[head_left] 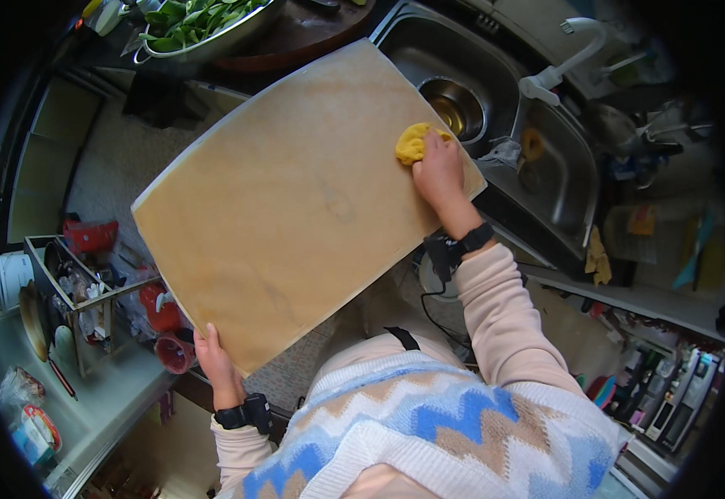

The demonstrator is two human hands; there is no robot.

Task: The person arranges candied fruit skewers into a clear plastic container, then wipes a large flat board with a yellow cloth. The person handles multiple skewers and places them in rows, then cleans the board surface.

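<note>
A large flat tan board [275,212] with pale edges spans the middle of the view, its far right corner reaching over the sink. My left hand [217,365] grips its near left edge, thumb on top and the other fingers hidden beneath. Near the right edge, my right hand [440,168] presses a bunched yellow cloth [411,145] onto the board's surface. Faint dark smudges mark the board near its middle and lower part. Both wrists wear black straps.
A steel double sink [499,68] with a white faucet [556,68] lies at the right. Leafy greens [194,22] fill a colander by a round wooden cutting board [312,37]. At left, a metal rack [88,302] stands on a glass-topped table [119,387]. A yellowish rag [598,256] hangs at the sink's edge.
</note>
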